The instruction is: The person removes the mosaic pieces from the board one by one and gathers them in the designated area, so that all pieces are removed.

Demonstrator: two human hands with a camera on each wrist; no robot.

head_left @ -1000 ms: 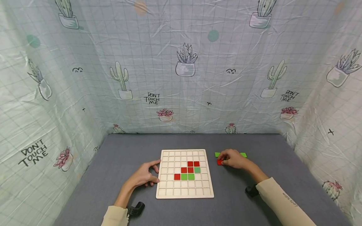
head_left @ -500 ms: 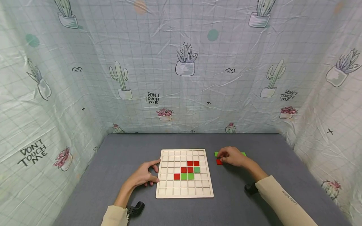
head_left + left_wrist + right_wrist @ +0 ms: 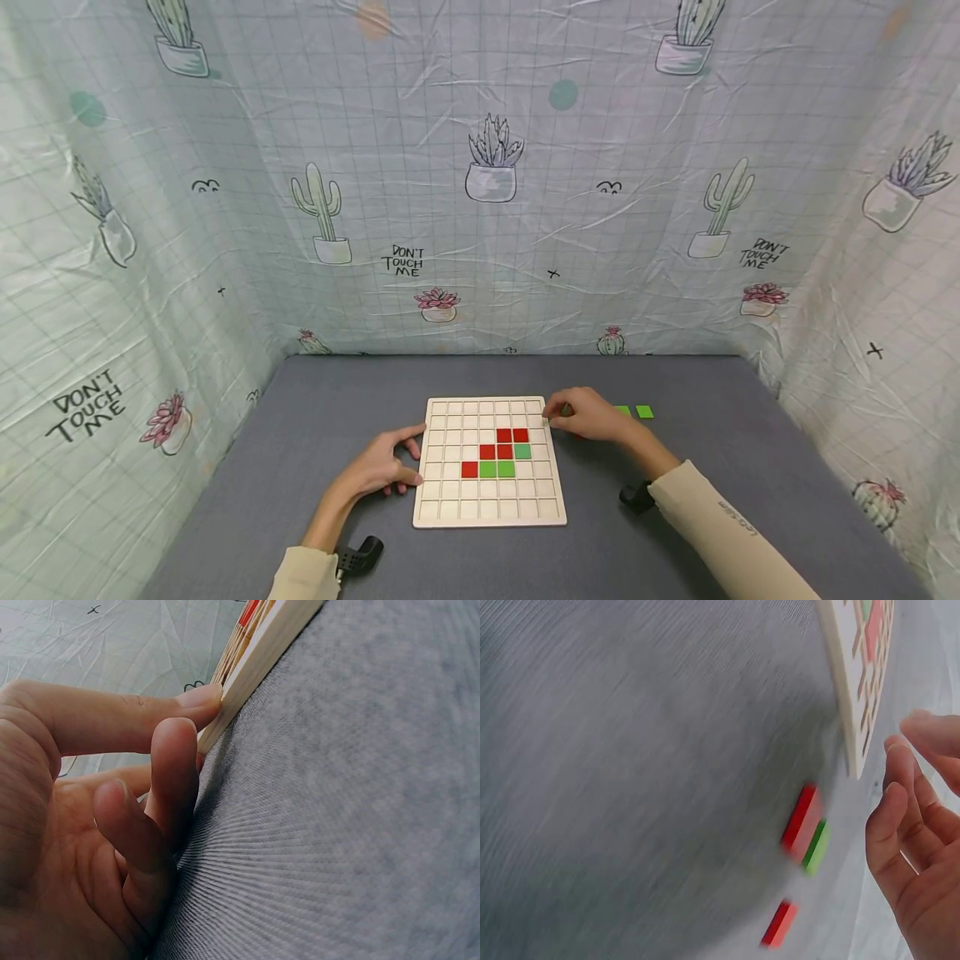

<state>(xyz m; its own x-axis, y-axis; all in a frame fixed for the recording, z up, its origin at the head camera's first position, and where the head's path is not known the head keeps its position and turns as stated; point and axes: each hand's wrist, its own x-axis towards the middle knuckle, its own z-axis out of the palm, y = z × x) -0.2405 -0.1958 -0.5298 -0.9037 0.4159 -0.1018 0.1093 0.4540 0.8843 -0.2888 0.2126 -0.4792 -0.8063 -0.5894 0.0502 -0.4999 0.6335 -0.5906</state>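
A pale wooden grid board [image 3: 450, 515] lies flat, with red tiles [image 3: 505, 451] and green tiles [image 3: 487, 468] set in some of its squares. My left hand [image 3: 382, 462] rests at the board's left side, thumb and index finger spread along the edge and touching it. My right hand [image 3: 588, 414] is at the upper right edge, thumb and index fingertips close together over the rim. I cannot tell whether a tile is between them. Below that hand, in the right wrist view, lie a red tile [image 3: 801, 823], a green tile [image 3: 816, 847] and another red tile [image 3: 780, 924].
Loose green tiles [image 3: 644, 412] lie on the grey tabletop [image 3: 675, 379] right of the board, some partly hidden by the right hand. A patterned cloth [image 3: 480, 233] hangs behind and at both sides of the table.
My right hand has moved left from the loose tiles to the board's upper right edge, uncovering green tiles on its right. The left hand and board have stayed put.
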